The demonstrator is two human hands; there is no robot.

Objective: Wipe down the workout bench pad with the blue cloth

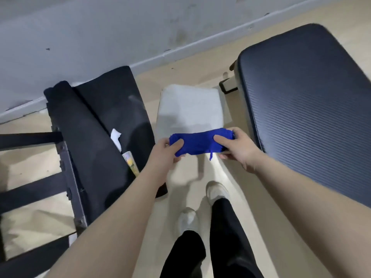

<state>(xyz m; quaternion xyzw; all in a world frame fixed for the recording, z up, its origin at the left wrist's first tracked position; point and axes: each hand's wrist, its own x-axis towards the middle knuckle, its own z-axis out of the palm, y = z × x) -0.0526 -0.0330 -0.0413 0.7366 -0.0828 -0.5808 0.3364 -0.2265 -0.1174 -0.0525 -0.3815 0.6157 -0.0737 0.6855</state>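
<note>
A bunched blue cloth is stretched between both hands in mid-air at the centre of the head view. My left hand grips its left end and my right hand grips its right end. The workout bench pad, dark navy with a ribbed surface, lies to the right and slopes away toward the upper right. The cloth is held left of the pad's near-left edge, not touching it.
A white folded towel or mat lies on the beige floor below the cloth. A black rolled mat rests on a dark metal frame at left. My white shoes stand on the floor. A grey wall runs behind.
</note>
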